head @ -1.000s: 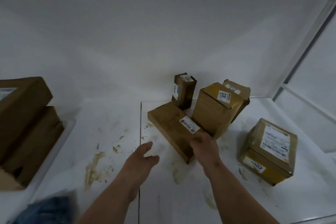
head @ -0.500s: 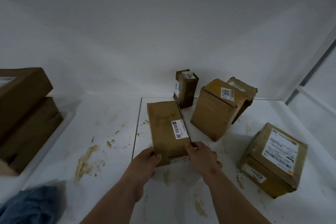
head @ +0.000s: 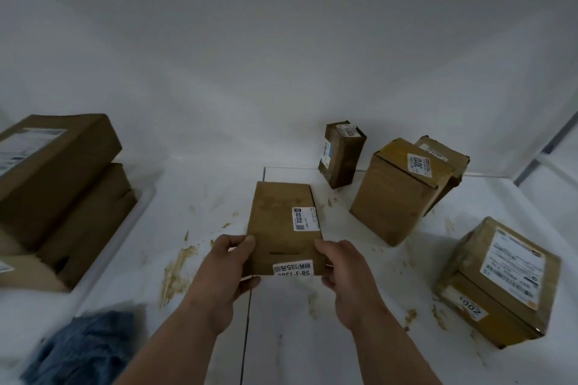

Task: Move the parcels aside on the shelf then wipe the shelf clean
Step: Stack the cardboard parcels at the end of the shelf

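Two bare hands grip one flat cardboard parcel [head: 283, 228] by its near end above a white shelf [head: 312, 337]: the left hand [head: 226, 272] curls round the left corner, thumb on top, and the right hand [head: 345, 272] pinches the right corner the same way. The parcel is a slim brown rectangle bearing two white labels, the nearer one partly cut off by its front edge.

Four more boxes stand to the right: a small dark upright box [head: 341, 153] at the back wall, a taller tilted carton [head: 398, 191], a box behind it [head: 447, 159] that is mostly hidden, and a squat taped parcel [head: 500, 281] with a large printed label. At left, stacked cartons [head: 56, 191] run out of frame; their count cannot be told.

Brownish smears [head: 175, 272] streak the smooth shelf surface, which is divided by a thin seam. A rumpled blue cloth [head: 81, 350] lies at the lower left, blurred and partly cropped.
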Demonstrator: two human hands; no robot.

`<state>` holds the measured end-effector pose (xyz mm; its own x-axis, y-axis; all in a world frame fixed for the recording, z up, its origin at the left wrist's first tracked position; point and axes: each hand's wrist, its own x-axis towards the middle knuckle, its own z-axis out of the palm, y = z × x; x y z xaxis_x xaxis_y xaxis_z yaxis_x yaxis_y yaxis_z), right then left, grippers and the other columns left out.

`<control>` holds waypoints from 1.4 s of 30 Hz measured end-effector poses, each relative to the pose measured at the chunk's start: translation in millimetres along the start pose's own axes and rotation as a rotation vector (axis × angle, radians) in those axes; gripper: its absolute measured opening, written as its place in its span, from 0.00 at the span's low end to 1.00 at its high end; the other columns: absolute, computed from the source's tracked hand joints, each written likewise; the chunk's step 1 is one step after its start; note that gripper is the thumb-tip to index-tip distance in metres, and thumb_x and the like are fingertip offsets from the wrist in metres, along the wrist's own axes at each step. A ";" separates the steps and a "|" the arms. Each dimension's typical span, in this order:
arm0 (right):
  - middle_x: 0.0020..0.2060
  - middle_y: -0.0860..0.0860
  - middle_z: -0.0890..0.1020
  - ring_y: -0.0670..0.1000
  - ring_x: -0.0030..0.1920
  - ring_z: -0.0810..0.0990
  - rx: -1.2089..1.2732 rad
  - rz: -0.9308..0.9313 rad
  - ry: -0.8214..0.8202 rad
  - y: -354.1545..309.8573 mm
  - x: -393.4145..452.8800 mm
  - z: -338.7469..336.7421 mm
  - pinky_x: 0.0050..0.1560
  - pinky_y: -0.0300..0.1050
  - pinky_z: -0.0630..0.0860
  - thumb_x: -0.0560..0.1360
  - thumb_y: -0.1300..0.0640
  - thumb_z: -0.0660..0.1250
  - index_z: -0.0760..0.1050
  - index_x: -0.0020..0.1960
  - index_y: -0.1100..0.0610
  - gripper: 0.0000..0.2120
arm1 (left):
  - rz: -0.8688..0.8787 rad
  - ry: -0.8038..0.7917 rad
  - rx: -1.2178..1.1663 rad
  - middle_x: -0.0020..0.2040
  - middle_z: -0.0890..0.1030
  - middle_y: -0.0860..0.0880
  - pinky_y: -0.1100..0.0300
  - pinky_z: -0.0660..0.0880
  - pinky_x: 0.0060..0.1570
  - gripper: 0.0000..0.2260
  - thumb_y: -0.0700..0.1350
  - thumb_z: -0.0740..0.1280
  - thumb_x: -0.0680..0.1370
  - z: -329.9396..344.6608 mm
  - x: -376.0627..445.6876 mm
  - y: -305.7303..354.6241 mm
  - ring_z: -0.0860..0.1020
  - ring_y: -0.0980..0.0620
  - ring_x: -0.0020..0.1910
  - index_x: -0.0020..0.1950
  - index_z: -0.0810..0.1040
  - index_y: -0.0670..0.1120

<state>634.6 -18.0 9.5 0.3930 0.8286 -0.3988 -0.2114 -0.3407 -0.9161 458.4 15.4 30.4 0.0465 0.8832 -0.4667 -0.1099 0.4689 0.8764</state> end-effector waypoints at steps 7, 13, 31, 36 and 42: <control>0.53 0.54 0.83 0.56 0.54 0.81 0.105 -0.098 -0.108 -13.6 -15.7 25.8 0.49 0.48 0.75 0.75 0.60 0.69 0.76 0.54 0.54 0.08 | 0.041 -0.041 -0.073 0.54 0.81 0.43 0.53 0.77 0.41 0.07 0.39 0.59 0.82 -29.9 -8.5 10.2 0.80 0.46 0.46 0.55 0.75 0.47; 0.53 0.51 0.85 0.52 0.53 0.84 0.133 -0.135 -0.222 -19.4 -32.1 52.1 0.50 0.46 0.76 0.76 0.59 0.68 0.74 0.62 0.49 0.15 | 0.023 -0.037 -0.114 0.54 0.82 0.47 0.55 0.75 0.38 0.10 0.45 0.60 0.82 -57.2 -17.4 15.4 0.81 0.46 0.47 0.61 0.76 0.54; 0.54 0.53 0.84 0.54 0.56 0.81 0.057 -0.117 -0.222 -10.1 -56.8 84.8 0.52 0.47 0.77 0.75 0.66 0.62 0.70 0.66 0.47 0.23 | 0.026 -0.078 -0.047 0.56 0.81 0.50 0.54 0.76 0.48 0.14 0.37 0.61 0.80 -108.7 -26.6 17.9 0.79 0.47 0.54 0.62 0.74 0.51; 0.51 0.47 0.84 0.49 0.53 0.81 -0.189 -0.166 -0.213 -3.5 -63.9 88.4 0.44 0.41 0.74 0.69 0.72 0.61 0.75 0.65 0.50 0.29 | 0.103 -0.075 0.228 0.58 0.81 0.52 0.45 0.71 0.65 0.26 0.34 0.62 0.71 -115.9 -30.2 18.5 0.77 0.47 0.58 0.66 0.73 0.53; 0.52 0.45 0.84 0.46 0.52 0.82 -0.203 -0.166 -0.177 2.4 -67.0 94.3 0.43 0.37 0.75 0.69 0.70 0.64 0.75 0.65 0.49 0.27 | 0.187 -0.106 0.123 0.53 0.82 0.58 0.51 0.76 0.55 0.19 0.38 0.64 0.77 -116.8 -34.4 21.1 0.80 0.52 0.54 0.60 0.74 0.61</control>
<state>523.4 -32.4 37.9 0.2410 0.9387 -0.2465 0.0328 -0.2617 -0.9646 338.6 -6.3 51.1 0.1411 0.9477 -0.2861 -0.0048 0.2897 0.9571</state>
